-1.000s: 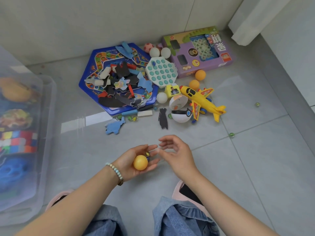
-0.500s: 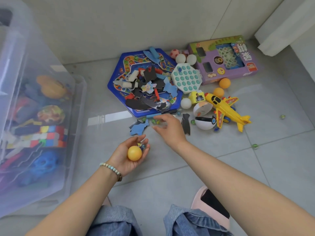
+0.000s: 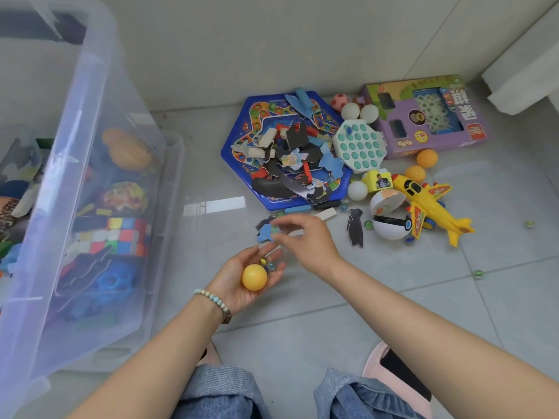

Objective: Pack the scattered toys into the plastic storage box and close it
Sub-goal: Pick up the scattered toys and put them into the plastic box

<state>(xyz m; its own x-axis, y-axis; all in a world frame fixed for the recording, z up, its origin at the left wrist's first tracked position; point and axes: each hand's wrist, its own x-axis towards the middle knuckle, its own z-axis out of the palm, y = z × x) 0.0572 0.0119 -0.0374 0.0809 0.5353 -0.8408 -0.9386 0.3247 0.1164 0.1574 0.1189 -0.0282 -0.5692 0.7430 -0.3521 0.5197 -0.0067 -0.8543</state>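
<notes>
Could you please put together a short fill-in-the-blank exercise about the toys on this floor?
1. The yellow-orange ball rests in the palm of the person's ____ hand.
2. The toy plane on the floor is mainly ____.
3. The blue game board under the puzzle pieces has ____ sides.
4. The clear storage box stands on the person's ____ side.
Missing words: left; yellow; six; left.

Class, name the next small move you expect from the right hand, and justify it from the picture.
Probably the right hand moves to the cupped left hand to add a marble: that palm holds a yellow ball and marbles, and the right hand's blurred grip hovers just beyond it.
</notes>
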